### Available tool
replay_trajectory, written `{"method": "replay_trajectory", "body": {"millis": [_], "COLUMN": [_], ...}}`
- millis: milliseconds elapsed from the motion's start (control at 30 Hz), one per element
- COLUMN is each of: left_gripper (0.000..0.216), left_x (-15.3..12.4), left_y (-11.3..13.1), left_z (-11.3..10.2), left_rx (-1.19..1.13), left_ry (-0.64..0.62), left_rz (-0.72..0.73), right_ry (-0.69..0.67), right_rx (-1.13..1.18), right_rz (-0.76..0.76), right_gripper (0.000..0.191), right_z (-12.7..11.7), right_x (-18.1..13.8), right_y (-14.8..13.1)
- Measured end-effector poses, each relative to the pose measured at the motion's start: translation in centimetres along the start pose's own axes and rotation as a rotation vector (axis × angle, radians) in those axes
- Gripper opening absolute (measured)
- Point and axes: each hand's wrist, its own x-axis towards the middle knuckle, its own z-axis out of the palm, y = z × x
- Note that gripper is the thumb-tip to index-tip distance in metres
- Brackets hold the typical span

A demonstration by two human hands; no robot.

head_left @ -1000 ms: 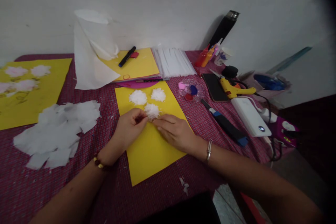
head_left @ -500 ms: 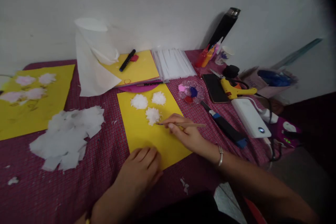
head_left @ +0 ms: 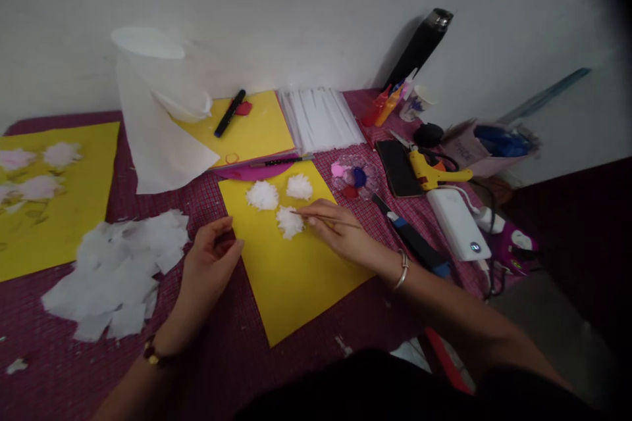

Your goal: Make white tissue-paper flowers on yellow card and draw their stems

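The yellow sheet lies flat on the surface, its near corner toward the body; it should be light and bendy, best lifted by an edge. Beside its left edge, the left hand hovers with thumb and curled fingers parted, seemingly holding nothing, its forearm angling in from below. Over the sheet's right side, the right hand pinches a thin stick like a pen, wrist low; the stick looks light and rigid, well held near its tip. That tip reaches the closest white tuft; contact is hard to confirm. This and the two farther tufts look soft, airy and easily crushed, so a gentle hold at the base suits them.
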Motion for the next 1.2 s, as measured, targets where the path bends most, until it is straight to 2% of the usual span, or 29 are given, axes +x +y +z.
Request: {"method": "replay_trajectory", "body": {"millis": [67, 167, 233, 300, 367, 500, 600, 700, 867, 1033, 1100, 1200], "left_gripper": [0.039, 0.024, 0.018, 0.016, 0.016, 0.018, 0.019, 0.019, 0.018, 0.017, 0.018, 0.019], "left_x": [0.3, -0.4, -1.5, -2.8, -3.8, -4.4, -4.2, -4.1, -4.3, -4.2, -4.1, -4.1], "left_y": [-0.9, -1.3, -1.0, -0.5, -0.2, -0.2, -0.3, -0.2, 0.0, 0.2, 0.0, -0.4], "left_z": [-0.1, -0.3, -0.1, 0.6, 1.5, 2.6, 2.6, 2.5, 2.6, 2.5, 2.6, 2.6], "left_rx": [0.130, 0.488, 0.672, 0.718, 0.692, 0.647, 0.638, 0.640, 0.643, 0.619, 0.614, 0.601], "left_ry": [0.015, 0.007, -0.047, -0.145, -0.254, -0.392, -0.430, -0.446, -0.444, -0.464, -0.468, -0.461], "left_rz": [0.116, 0.409, 0.600, 0.741, 0.822, 0.820, 0.775, 0.759, 0.741, 0.722, 0.721, 0.731], "right_ry": [-0.035, -0.065, -0.087, -0.102, -0.111, -0.124, -0.057, -0.011, -0.016, 0.063, 0.080, 0.021], "right_rx": [-0.074, -0.070, -0.034, -0.024, -0.076, -0.194, -0.139, -0.104, -0.102, 0.103, 0.072, -0.064], "right_rz": [-0.038, -0.054, -0.061, -0.067, -0.075, -0.103, -0.062, -0.024, -0.019, 0.096, 0.089, 0.044], "right_gripper": [0.022, 0.019, 0.016, 0.016, 0.016, 0.017, 0.019, 0.018, 0.018, 0.016, 0.016, 0.017], "right_z": [0.1, 0.2, 0.4, 0.7, 1.0, 1.5, 1.8, 1.9, 2.1, 1.4, 1.0, 0.7], "right_x": [0.5, 0.6, 0.1, -0.5, -1.1, -1.3, -0.9, -0.6, -0.5, -0.4, 0.2, 1.3], "right_y": [-0.3, -0.4, -0.1, 0.4, 0.9, 1.5, 1.6, 1.8, 2.0, 1.1, 0.9, 1.1]}}
